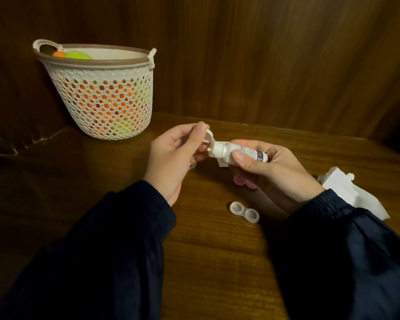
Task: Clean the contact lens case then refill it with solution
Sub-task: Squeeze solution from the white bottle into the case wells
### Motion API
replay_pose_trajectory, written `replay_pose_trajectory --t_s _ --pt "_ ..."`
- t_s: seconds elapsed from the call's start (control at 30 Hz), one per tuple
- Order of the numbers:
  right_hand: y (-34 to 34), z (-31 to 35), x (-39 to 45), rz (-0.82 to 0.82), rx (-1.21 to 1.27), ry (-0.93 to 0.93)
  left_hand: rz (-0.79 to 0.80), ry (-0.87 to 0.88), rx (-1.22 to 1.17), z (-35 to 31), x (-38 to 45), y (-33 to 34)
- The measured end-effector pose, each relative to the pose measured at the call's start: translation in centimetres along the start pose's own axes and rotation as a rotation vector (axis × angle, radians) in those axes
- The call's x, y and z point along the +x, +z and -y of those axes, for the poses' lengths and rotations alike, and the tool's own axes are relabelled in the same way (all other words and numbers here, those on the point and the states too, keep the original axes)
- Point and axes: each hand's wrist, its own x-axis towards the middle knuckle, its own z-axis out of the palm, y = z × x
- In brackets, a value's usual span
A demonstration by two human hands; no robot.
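Presently, by label:

Right hand: the right hand (277, 172) is wrapped around the body of a small white solution bottle (238, 153), thumb laid across its near side, the bottle held roughly level above the tabletop (206, 262) with its nozzle pointed to the left.

Left hand: the left hand (173, 155) is curled, with the bottle's hinged flip cap (208, 136) pinched between thumb and fingertips; the cap is seen tipped back from the nozzle, so the tip is exposed.

Sleeves: both forearms are covered by dark sleeves (116, 239) with gathered cuffs.

Contact lens case: a clear two-well contact lens case (244, 212) is lain flat on the tabletop with both wells uncovered, nearer the camera than the hands, below and between them, touched by neither.

Case lids: two pink lids (243, 182) are lain just beyond the case, partly hidden under the right hand.

Tissue: a crumpled white tissue (353, 192) is lain at the right, partly covered by the right sleeve.

Basket: a white perforated basket (102, 93) with a brown rim is stood at the back left, well apart from the hands; orange and yellow-green contents are seen through its holes.

Surroundings: dark wood panelling (275, 61) is seen behind the tabletop.
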Motion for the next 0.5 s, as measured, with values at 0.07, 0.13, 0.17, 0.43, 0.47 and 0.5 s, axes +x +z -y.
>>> replay_pose_trajectory --t_s 0.07,0.13,0.17,0.43,0.47,0.5 --pt "-0.03 -0.24 0.12 -0.027 0.057 0.006 0.009 0.001 -0.013 -0.04 -0.04 0.09" --pt "-0.16 -0.26 0.32 -0.057 0.103 0.018 0.003 0.014 -0.012 -0.02 -0.07 0.14" --pt "-0.29 -0.23 0.41 -0.069 0.125 0.024 0.003 0.028 0.002 0.03 -0.11 0.18" --pt "-0.48 -0.18 0.52 -0.025 0.1 0.035 0.071 0.023 0.013 0.13 -0.11 0.38" --pt "-0.42 -0.19 0.47 -0.021 0.082 0.033 0.094 0.008 0.003 0.11 -0.07 0.35" --pt "-0.43 -0.19 0.44 -0.017 0.071 0.031 0.126 -0.011 -0.01 0.07 -0.05 0.3"
